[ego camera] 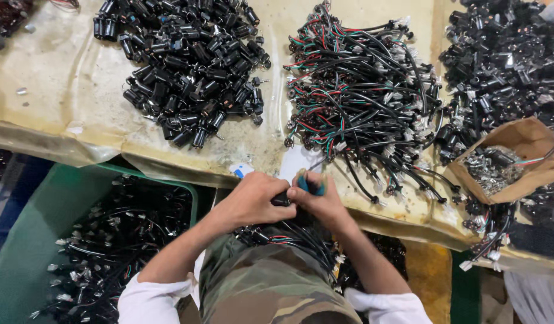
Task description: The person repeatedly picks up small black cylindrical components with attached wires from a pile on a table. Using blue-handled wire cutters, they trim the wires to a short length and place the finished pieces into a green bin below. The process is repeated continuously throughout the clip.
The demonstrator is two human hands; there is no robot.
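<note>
Both hands meet at the near edge of the tabletop (61,102), right over the lap. The left hand (253,201) has its grip closed around a small black part (282,200), fingers wrapped so only its right end peeks out. The right hand (320,201) has its grip clamped on a teal-handled tool (306,183), the handle standing up out of the fist and tilted slightly away. The part lies just left of the tool, the two hands touching knuckle to knuckle, and its long axis seems to run left to right, though the fingers hide most of it. Finished wired pieces (289,237) drape across the lap below. The pile of black cylinders (187,66) sits well beyond the left hand, the heap of wire leads (361,90) beyond the right
</note>
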